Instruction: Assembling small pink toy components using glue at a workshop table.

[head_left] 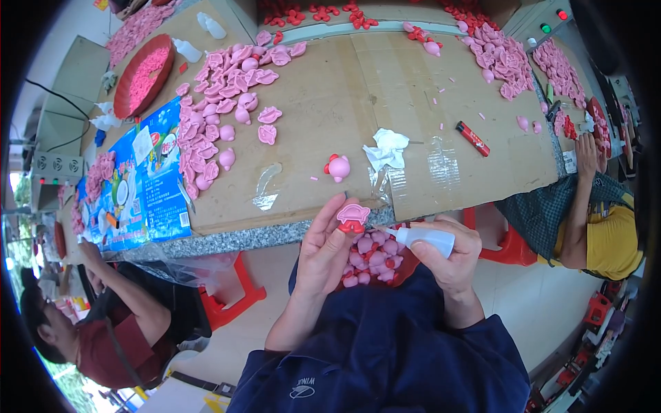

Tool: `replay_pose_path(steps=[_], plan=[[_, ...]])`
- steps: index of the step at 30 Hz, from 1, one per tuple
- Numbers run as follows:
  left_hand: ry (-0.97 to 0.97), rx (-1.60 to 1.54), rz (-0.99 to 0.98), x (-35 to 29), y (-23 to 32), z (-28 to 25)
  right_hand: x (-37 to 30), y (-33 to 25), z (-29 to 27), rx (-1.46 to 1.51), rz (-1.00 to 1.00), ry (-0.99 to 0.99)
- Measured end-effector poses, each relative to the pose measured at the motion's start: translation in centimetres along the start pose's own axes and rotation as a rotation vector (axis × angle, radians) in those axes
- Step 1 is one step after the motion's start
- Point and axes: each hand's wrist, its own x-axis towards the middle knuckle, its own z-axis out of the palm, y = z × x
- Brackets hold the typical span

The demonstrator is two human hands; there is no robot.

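Observation:
My left hand [318, 256] pinches a small toy part [353, 214], pink at the top with a red piece below, between thumb and fingers just past the table's front edge. A white squeeze bottle [432, 240] lies tilted in my right hand [456, 265], whose fingers are wrapped round it. Its thin nozzle points left toward the toy part; whether the tip touches it I cannot tell. Below both hands, a red bowl [407, 270] at my lap holds round pink toy pieces [370, 257] with bits of red. A pink and red toy piece [338, 168] stands on the table ahead.
The cardboard-covered table [310, 103] bears pink part heaps at left [206, 138] and right [499, 58]. Crumpled tissue [387, 149], a red marker-like tube [473, 138] and a red tray [143, 77] lie on it. Co-workers sit at left [117, 323] and right [585, 227].

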Motion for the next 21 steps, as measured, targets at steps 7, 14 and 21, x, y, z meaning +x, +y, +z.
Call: replay_pose_path(steps=[7,14,21], plan=[[0.000,-0.007,-0.006,-0.06,0.09,-0.01,0.08,0.02,0.22,0.010,0.015,-0.018],[-0.008,-0.016,-0.006,-0.07,-0.03,-0.15,-0.13,0.15,0.05,-0.004,0.005,-0.015],[-0.025,0.058,0.003,-0.04,-0.16,0.22,-0.02,0.25,0.53,0.011,0.003,-0.037]])
